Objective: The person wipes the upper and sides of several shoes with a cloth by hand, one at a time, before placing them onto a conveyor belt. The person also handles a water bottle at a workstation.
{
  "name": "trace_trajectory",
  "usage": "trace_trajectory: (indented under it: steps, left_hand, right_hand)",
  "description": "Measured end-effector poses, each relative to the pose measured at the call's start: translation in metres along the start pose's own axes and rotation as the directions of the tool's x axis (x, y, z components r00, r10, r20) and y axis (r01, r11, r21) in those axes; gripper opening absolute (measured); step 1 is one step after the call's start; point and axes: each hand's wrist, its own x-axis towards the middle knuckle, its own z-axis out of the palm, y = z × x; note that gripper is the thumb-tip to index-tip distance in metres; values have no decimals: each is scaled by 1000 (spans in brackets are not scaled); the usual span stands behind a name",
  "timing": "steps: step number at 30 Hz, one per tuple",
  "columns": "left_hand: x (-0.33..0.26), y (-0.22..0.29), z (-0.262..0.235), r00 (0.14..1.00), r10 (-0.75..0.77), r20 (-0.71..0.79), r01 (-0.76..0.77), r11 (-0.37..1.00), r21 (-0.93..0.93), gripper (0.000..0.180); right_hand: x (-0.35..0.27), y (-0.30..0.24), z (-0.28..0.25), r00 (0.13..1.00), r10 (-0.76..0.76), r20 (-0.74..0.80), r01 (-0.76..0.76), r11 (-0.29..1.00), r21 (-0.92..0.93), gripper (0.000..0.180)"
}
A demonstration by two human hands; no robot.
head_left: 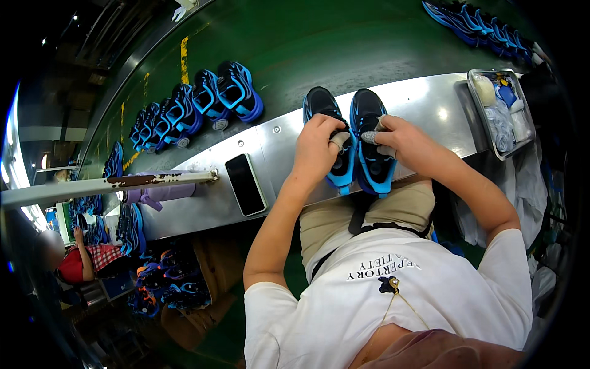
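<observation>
Factory floor, dark green conveyor belt [319, 43] running past a long metal table [430, 98]. Person in a white shirt and tan trousers sits at the table's near edge, forearms coming up from below.

Pair of black-and-blue sneakers [350, 138] sits side by side on the table, toes pointing away from the person, heels at the near edge, the two shoes touching.

Left hand [316, 144] rests on the left sneaker, fingers curled over its opening, one fingertip wrapped in pale tape. Right hand [402, 138] is on the right sneaker, fingers closed on a small grey pad [369, 136] pressed against the tongue area. Both hands in contact with the shoes, neither spread wide.

Black phone [245, 184] lies flat on the table, left of the sneakers, well apart from them. Metal tray [476, 107] at the right end of the table holds white and blue small items; can't tell what they are.

Row of matching blue sneakers [196, 104] on the belt to the left, another row [479, 24] at top right. More shoes stacked lower left near another person in a red top [83, 261].
</observation>
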Motion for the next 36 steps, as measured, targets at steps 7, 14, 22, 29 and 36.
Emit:
trace_trajectory:
  steps: [7,14,22,29,36]
  left_hand:
    - [-4,7,13,995,79,56,-86,987,139,16]
    - [-1,10,19,970,171,170,-219,919,327,24]
    - [-1,30,31,981,-17,-194,40,992,118,28]
    - [2,30,10,979,162,-124,-129,963,238,18]
    - [-46,71,41,735,-407,542,676,501,-541,19]
  right_hand:
    - [0,10,4,989,145,41,-141,986,-88,27]
    - [10,23,-9,983,58,176,-61,998,13,30]
    - [1,28,-14,998,60,36,-60,998,0,26]
    - [-4,24,-13,993,113,19,-113,993,-46,25]
    - [-9,33,-7,993,121,5,-121,993,8,31]
